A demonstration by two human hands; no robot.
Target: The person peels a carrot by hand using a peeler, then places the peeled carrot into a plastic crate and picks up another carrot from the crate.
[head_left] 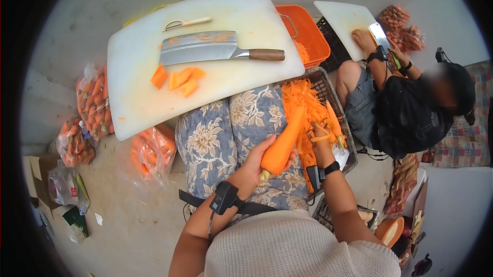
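My left hand (258,161) is closed around the thick end of a large peeled carrot (286,143), held tilted above my lap. Its narrow end points up over the crate. Over the crate of carrot shavings (298,97), my right hand (322,151) has its fingers curled. Something orange crosses those fingers, and I cannot make out whether it is a tool or a strip of peel. Beside this hand, another carrot (334,119) lies on the shavings. On the white cutting board (138,92) rest a cleaver (205,45), a peeler (186,23) and several carrot chunks (179,78).
At the right, a co-worker's hands work with a cleaver (379,37) at a second cutting board (341,15). An orange basin (314,35) stands between the boards. Bags of carrots (93,102) sit on the left, with another bag (152,148) below my board.
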